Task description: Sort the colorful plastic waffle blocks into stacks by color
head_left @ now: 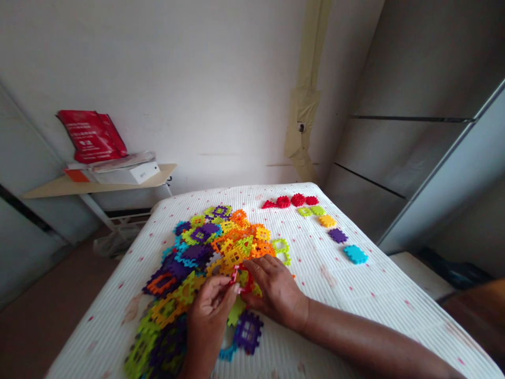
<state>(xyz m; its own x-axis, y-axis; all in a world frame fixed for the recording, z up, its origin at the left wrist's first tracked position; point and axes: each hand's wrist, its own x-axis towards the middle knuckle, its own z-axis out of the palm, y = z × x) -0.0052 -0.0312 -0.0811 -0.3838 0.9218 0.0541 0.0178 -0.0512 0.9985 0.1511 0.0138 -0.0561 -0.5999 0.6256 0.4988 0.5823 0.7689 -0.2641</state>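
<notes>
My left hand (213, 302) is closed, its thumb and fingers pinching the edge of a red interlocking plastic tile (248, 281). My right hand (272, 287) curls over the far side of the same tile, fingers bent around its rim. Part of the tile is hidden behind the fingers. Beneath both hands spreads a heap of notched plastic tiles (234, 255) in orange, yellow, green, purple and blue. A purple window tile (248, 331) lies just below my hands. A green frame tile (281, 251) rests at the heap's right edge.
Along the right side of the white bedding (315, 295), tiles sit sorted by colour: red tiles (298, 200), green tiles (316, 210), a yellow one (327, 220), a purple one (338, 235) and a blue one (355, 254). A small side table (168, 173) with boxes stands at left; a refrigerator (374, 158) is at right.
</notes>
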